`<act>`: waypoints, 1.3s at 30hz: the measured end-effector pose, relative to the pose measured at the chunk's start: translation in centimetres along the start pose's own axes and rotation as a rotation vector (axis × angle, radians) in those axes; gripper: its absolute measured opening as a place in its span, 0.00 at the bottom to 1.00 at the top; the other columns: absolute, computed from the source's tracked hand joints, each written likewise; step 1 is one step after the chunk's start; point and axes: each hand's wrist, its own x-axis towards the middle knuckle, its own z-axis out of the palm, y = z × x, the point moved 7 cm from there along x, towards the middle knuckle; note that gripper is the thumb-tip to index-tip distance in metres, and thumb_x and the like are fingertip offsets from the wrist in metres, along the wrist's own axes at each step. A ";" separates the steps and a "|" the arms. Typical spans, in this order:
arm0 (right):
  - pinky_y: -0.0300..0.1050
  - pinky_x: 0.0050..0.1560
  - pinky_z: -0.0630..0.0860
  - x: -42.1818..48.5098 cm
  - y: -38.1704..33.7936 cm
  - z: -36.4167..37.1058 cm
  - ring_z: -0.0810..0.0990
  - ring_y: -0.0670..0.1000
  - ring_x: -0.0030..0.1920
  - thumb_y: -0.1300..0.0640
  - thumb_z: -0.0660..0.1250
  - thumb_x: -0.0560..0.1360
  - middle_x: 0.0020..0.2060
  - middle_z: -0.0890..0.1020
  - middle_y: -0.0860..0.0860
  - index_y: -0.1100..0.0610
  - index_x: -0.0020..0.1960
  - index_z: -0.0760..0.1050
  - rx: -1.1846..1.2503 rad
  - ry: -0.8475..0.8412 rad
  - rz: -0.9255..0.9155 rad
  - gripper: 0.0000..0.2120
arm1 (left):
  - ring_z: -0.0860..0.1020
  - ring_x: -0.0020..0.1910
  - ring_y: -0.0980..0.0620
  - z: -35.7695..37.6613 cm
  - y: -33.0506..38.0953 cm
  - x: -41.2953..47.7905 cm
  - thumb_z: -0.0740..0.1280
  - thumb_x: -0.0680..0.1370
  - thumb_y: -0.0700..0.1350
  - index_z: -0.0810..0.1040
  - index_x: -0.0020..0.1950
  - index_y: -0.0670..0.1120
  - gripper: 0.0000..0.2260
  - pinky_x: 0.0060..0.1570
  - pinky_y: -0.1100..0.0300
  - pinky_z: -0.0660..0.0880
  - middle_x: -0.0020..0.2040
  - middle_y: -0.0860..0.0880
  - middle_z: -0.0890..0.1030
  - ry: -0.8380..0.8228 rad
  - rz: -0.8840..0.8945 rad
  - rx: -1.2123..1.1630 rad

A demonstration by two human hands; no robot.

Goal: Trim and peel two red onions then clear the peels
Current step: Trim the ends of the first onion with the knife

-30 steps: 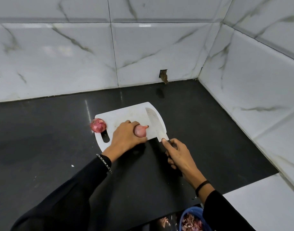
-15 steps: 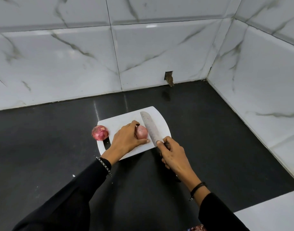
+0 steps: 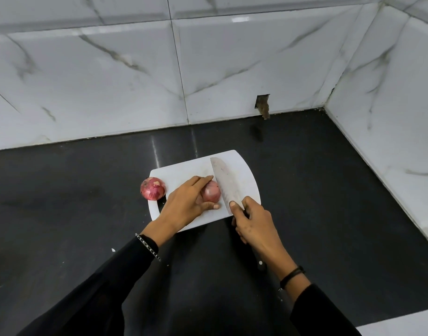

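Observation:
A white cutting board (image 3: 244,170) lies on the black counter. My left hand (image 3: 183,204) grips a red onion (image 3: 211,194) on the board, fingers curled over it. My right hand (image 3: 254,219) holds a knife (image 3: 225,183) by its dark handle, index finger on the blade. The wide blade stands against the onion's right end. A second red onion (image 3: 152,188) with its skin on sits at the board's left edge, by the handle slot.
Marble-look tiled walls close the counter (image 3: 329,190) at the back and right, meeting in a corner. A small hole (image 3: 262,106) breaks the back wall at counter level. A white surface (image 3: 406,321) shows at the bottom right.
The knife has swung from lying flat to the right of the board to standing against the held onion's right end. The view has tilted up, and the bowl at the bottom edge has left the frame.

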 end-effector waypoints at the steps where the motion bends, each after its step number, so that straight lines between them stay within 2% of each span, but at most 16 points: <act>1: 0.48 0.31 0.71 -0.1 0.1 0.1 0.71 0.48 0.30 0.43 0.62 0.81 0.41 0.81 0.63 0.59 0.45 0.64 -0.012 -0.009 0.007 0.19 | 0.76 0.59 0.52 0.0 0.0 0.0 0.74 0.71 0.61 0.68 0.75 0.52 0.35 0.53 0.54 0.76 0.64 0.55 0.76 0.004 -0.004 0.012; 5: 0.42 0.35 0.78 -0.5 0.0 -0.7 0.80 0.45 0.34 0.48 0.58 0.83 0.44 0.84 0.53 0.51 0.50 0.67 -0.075 0.001 -0.002 0.08 | 0.76 0.62 0.49 0.2 -0.1 0.4 0.75 0.72 0.59 0.68 0.75 0.51 0.35 0.59 0.50 0.76 0.66 0.52 0.76 -0.015 -0.009 0.015; 7: 0.38 0.34 0.77 -0.7 -0.3 -1.2 0.83 0.49 0.40 0.48 0.57 0.84 0.45 0.83 0.51 0.52 0.53 0.67 -0.123 0.011 -0.001 0.07 | 0.76 0.63 0.48 0.3 0.0 0.6 0.75 0.72 0.57 0.67 0.76 0.49 0.36 0.62 0.51 0.74 0.67 0.51 0.76 -0.034 -0.010 0.010; 9: 0.42 0.34 0.77 -1.0 -0.6 -1.4 0.83 0.54 0.44 0.47 0.57 0.84 0.45 0.82 0.53 0.54 0.52 0.69 -0.167 0.014 -0.011 0.11 | 0.75 0.64 0.47 0.4 -0.1 0.8 0.75 0.73 0.56 0.67 0.77 0.48 0.36 0.63 0.51 0.74 0.67 0.50 0.76 -0.048 -0.011 0.018; 11: 0.46 0.35 0.77 -1.2 -1.0 -1.2 0.82 0.54 0.41 0.45 0.57 0.84 0.44 0.82 0.54 0.55 0.50 0.69 -0.189 0.008 -0.015 0.13 | 0.75 0.63 0.47 0.3 0.0 0.8 0.75 0.73 0.56 0.67 0.77 0.47 0.36 0.63 0.51 0.74 0.67 0.50 0.75 -0.048 -0.006 0.027; 15: 0.40 0.31 0.69 -1.5 -1.3 -0.6 0.74 0.48 0.34 0.46 0.57 0.84 0.42 0.81 0.56 0.56 0.46 0.68 -0.219 -0.005 -0.025 0.14 | 0.74 0.66 0.46 0.3 0.4 1.0 0.75 0.74 0.55 0.67 0.77 0.45 0.36 0.66 0.53 0.71 0.70 0.49 0.74 -0.054 0.002 0.043; 19: 0.39 0.28 0.64 -1.6 -1.9 -0.2 0.70 0.47 0.30 0.49 0.55 0.85 0.37 0.74 0.52 0.55 0.45 0.65 -0.319 -0.022 -0.068 0.13 | 0.74 0.66 0.44 0.2 1.0 1.3 0.74 0.74 0.56 0.67 0.76 0.45 0.35 0.64 0.53 0.72 0.70 0.47 0.75 -0.088 -0.008 0.090; 23: 0.40 0.29 0.64 -1.6 -2.5 0.0 0.70 0.47 0.31 0.50 0.52 0.85 0.37 0.73 0.51 0.56 0.49 0.65 -0.396 -0.067 -0.100 0.11 | 0.76 0.63 0.42 0.3 1.4 1.3 0.73 0.75 0.56 0.68 0.74 0.43 0.33 0.59 0.53 0.73 0.69 0.45 0.77 -0.123 0.005 0.149; 27: 0.41 0.31 0.67 -1.7 -2.3 0.0 0.73 0.48 0.34 0.48 0.50 0.86 0.42 0.76 0.53 0.55 0.51 0.65 -0.433 -0.103 -0.047 0.12 | 0.77 0.57 0.41 0.5 1.7 1.4 0.73 0.75 0.57 0.71 0.66 0.42 0.27 0.51 0.55 0.71 0.62 0.44 0.79 -0.156 0.021 0.196; 31: 0.42 0.32 0.69 -2.1 -2.3 -0.1 0.75 0.49 0.34 0.46 0.49 0.85 0.44 0.76 0.53 0.54 0.50 0.65 -0.460 -0.115 -0.005 0.14 | 0.77 0.57 0.42 0.3 2.0 1.6 0.72 0.76 0.55 0.71 0.67 0.42 0.26 0.54 0.53 0.74 0.62 0.43 0.79 -0.166 0.021 0.216; 34: 0.45 0.32 0.74 -2.3 -2.5 0.0 0.76 0.51 0.33 0.44 0.48 0.85 0.44 0.76 0.54 0.53 0.47 0.65 -0.475 -0.160 0.023 0.16 | 0.77 0.55 0.41 0.3 2.1 1.5 0.72 0.77 0.52 0.71 0.65 0.42 0.23 0.51 0.52 0.72 0.59 0.42 0.80 -0.157 0.024 0.207; 39: 0.38 0.25 0.71 -2.6 -2.6 0.0 0.77 0.50 0.30 0.44 0.47 0.85 0.45 0.76 0.53 0.55 0.52 0.65 -0.494 -0.213 0.081 0.16 | 0.76 0.56 0.42 0.5 2.3 1.5 0.72 0.76 0.48 0.71 0.69 0.41 0.25 0.53 0.53 0.72 0.59 0.42 0.79 -0.132 0.033 0.171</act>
